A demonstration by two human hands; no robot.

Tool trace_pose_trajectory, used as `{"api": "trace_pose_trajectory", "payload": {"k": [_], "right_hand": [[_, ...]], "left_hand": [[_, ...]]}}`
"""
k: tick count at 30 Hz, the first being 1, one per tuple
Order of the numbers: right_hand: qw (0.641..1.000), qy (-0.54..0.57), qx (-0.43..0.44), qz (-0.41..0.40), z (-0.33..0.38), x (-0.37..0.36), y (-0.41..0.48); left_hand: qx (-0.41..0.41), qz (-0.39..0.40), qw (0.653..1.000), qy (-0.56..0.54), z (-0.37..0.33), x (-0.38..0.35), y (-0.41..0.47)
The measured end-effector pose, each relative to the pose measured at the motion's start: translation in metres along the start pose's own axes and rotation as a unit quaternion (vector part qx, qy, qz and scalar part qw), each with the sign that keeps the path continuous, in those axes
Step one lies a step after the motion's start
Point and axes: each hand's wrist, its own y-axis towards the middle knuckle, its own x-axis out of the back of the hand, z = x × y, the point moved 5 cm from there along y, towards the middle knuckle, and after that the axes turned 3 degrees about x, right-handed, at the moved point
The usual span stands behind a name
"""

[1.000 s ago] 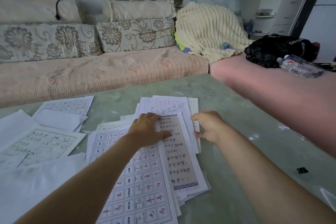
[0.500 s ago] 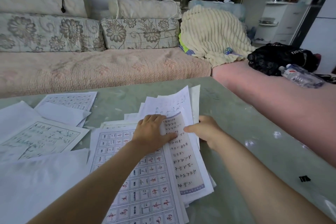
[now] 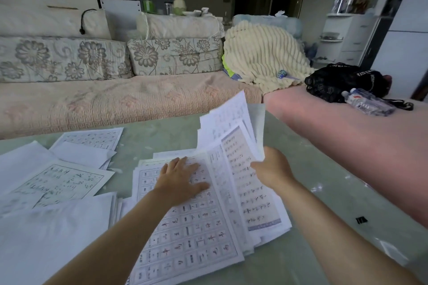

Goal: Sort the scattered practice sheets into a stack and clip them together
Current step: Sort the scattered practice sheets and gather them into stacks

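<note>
in the head view, the only holder of anything is the black bag point(image 3: 335, 81) on the sofa point(image 3: 92, 104) at far right; you cannot see inside it, and a water bottle point(image 3: 368, 102) lies against it. on the table point(image 3: 324, 187) your left hand point(image 3: 183, 183) lies flat, fingers spread, pressing the gridded top page of the pile of practice sheets point(image 3: 196, 233). your right hand point(image 3: 273, 169) curls its fingers round the right edge of several raised sheets point(image 3: 231, 127), whose far ends stand off the table while their near ends rest on the pile. the pile's long axis runs from you toward the sofa. loose sheets point(image 3: 58, 180) crowd the table left of it; right of it the green top is bare to its edge, where a black clip point(image 3: 361, 220) lies well apart.
</note>
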Motion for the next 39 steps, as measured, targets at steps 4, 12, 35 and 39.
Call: {"api": "trace_pose_trajectory", "payload": {"k": [4, 12, 35, 39], "right_hand": [[0.986, 0.028, 0.079, -0.142, 0.015, 0.043, -0.018], [0.976, 0.021, 0.18, -0.121, 0.041, 0.053, -0.041], [0.967, -0.008, 0.238, 0.094, 0.09, -0.021, -0.061], [0.972, -0.024, 0.205, 0.115, 0.097, -0.037, -0.064]], "left_hand": [[-0.002, -0.033, 0.999, -0.005, -0.012, 0.009, -0.013], [-0.123, -0.171, 0.964, -0.161, -0.05, 0.041, -0.039], [0.303, -0.094, 0.598, -0.736, 0.047, 0.084, -0.077], [0.362, -0.139, 0.679, -0.623, 0.106, 0.097, -0.104]]}}
